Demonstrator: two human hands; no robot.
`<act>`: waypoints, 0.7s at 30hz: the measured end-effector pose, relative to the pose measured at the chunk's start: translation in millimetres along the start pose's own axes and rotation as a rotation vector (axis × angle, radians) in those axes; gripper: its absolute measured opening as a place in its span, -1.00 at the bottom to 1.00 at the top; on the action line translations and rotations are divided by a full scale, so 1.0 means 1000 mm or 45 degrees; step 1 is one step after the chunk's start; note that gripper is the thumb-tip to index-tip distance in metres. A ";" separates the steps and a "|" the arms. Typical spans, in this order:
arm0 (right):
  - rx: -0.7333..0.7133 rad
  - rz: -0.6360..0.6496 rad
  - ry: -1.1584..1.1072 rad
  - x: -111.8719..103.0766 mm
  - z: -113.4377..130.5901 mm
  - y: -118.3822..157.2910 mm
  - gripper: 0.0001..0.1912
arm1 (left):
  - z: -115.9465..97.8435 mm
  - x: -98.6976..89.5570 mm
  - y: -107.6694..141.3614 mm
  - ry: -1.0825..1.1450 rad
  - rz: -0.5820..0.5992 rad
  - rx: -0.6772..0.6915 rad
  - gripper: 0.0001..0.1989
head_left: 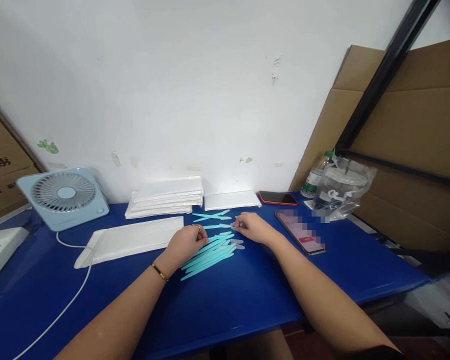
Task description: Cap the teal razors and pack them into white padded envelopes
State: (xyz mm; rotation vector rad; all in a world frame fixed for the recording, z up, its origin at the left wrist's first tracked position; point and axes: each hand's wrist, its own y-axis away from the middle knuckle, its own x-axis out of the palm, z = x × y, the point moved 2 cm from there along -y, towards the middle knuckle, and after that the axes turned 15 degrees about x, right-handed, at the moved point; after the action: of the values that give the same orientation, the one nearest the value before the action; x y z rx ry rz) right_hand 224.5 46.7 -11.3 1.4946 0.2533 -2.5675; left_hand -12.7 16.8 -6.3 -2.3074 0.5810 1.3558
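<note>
Several slim turquoise eyebrow razors (206, 260) lie in a loose fanned pile on the blue table, with translucent blade caps (237, 244) at their right ends. My left hand (185, 245) is closed in a pinch over the pile's upper left side; its fingertips hide whatever is between them. Across from it, my right hand (252, 227) pinches a small translucent cap (233, 226). One turquoise razor (217, 227) lies between the two hands, pointing toward that cap. Just behind, a few more razors (212, 216) cross each other.
Behind my left hand stand stacked white packets (165, 196), with a long white packet (135, 240) in front. A fan (63, 195) with a white cable sits left. To the right are two phones (302, 232), a bottle (315, 177) and a bagged cup (341, 187).
</note>
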 end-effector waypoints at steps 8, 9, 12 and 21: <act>-0.023 0.155 -0.280 -0.004 0.008 0.004 -0.79 | 0.001 -0.004 -0.003 -0.017 -0.108 0.012 -0.80; -0.023 0.168 -0.288 -0.003 0.009 0.004 -0.79 | 0.001 -0.004 -0.003 -0.018 -0.106 0.003 -0.80; -0.013 0.185 -0.316 -0.002 0.009 0.004 -0.79 | 0.001 -0.004 -0.003 -0.016 -0.097 -0.024 -0.78; -0.029 0.134 -0.385 0.010 0.024 -0.001 -0.80 | -0.009 -0.004 -0.007 -0.097 -0.184 0.069 -0.82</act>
State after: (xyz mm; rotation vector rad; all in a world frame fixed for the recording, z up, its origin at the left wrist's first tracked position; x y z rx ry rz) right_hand 199.1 41.3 -7.9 1.0604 0.1593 -2.6472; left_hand -3.8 18.5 2.3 -2.1988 0.4134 1.3360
